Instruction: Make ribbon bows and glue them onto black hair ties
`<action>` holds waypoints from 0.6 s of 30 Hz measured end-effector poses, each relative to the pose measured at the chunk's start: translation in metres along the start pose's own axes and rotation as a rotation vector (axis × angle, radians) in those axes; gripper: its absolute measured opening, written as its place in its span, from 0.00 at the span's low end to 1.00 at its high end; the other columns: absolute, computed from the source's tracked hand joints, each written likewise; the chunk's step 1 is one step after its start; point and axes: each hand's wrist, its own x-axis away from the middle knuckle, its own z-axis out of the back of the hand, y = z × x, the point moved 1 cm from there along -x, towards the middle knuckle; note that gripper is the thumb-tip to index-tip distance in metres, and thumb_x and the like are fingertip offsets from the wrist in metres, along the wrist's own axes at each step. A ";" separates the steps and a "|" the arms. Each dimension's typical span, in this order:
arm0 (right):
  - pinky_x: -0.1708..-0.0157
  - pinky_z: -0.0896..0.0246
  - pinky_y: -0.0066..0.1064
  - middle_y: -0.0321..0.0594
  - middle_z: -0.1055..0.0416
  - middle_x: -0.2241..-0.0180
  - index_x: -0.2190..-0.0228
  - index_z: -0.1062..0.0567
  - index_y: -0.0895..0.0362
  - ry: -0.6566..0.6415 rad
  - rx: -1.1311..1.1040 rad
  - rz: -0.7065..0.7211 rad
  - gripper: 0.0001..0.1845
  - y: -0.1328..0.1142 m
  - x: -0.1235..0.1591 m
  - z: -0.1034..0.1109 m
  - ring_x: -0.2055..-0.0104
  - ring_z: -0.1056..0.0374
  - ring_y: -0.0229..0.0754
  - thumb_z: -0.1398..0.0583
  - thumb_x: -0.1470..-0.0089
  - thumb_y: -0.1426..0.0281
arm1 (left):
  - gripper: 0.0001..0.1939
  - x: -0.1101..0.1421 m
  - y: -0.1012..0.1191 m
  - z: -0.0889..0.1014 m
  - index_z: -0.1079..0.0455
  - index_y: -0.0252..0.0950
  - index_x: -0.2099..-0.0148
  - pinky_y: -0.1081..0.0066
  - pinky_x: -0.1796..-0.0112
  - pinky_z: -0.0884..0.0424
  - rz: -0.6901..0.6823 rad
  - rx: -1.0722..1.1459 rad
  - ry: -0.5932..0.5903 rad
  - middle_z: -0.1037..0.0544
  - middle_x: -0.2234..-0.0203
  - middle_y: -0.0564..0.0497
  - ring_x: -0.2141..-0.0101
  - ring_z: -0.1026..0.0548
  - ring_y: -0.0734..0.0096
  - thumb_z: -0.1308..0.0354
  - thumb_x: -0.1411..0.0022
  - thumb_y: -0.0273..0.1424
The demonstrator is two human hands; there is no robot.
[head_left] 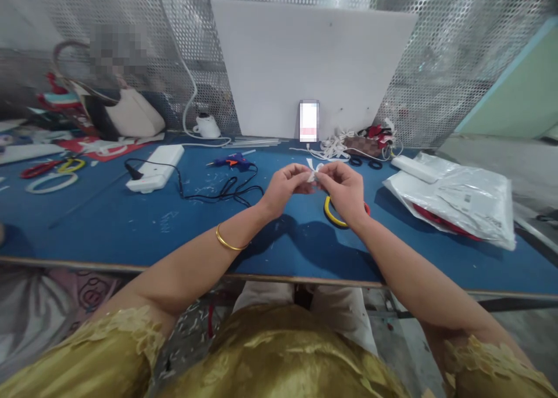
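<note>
Both hands meet above the blue table, pinching a small piece of white ribbon [311, 165] that looks gathered or looped, with a loose end sticking up. My left hand [288, 183] grips it from the left between thumb and fingers. From the right, the thumb and fingers of my right hand [342, 187] close on the same ribbon. Beneath the right hand lie scissors with a yellow and red handle [332, 213], partly hidden by that hand and wrist. The ribbon's exact folds are hidden by the fingertips.
A blue glue gun [235, 160] with a black cord lies left of my hands, near a white power strip [160, 164]. A lit phone [309, 122] leans on a white board [314, 61]. White ribbons [337, 145] are heaped behind; a plastic-wrapped package [457, 194] lies right.
</note>
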 end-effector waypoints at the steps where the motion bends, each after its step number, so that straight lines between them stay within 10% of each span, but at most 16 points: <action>1: 0.74 0.38 0.27 0.31 0.32 0.80 0.75 0.29 0.56 0.006 0.015 0.016 0.03 -0.001 -0.001 0.001 0.77 0.35 0.34 0.39 0.52 0.71 | 0.13 0.000 0.001 0.000 0.31 0.34 0.64 0.68 0.65 0.28 0.045 0.019 -0.005 0.23 0.73 0.52 0.73 0.25 0.73 0.37 0.47 0.38; 18: 0.73 0.42 0.29 0.34 0.30 0.77 0.74 0.27 0.57 -0.065 0.178 0.093 0.03 -0.004 0.001 0.004 0.75 0.37 0.35 0.39 0.50 0.70 | 0.06 0.003 0.009 0.000 0.29 0.33 0.75 0.74 0.71 0.29 -0.168 -0.285 0.186 0.24 0.80 0.53 0.77 0.26 0.74 0.36 0.52 0.29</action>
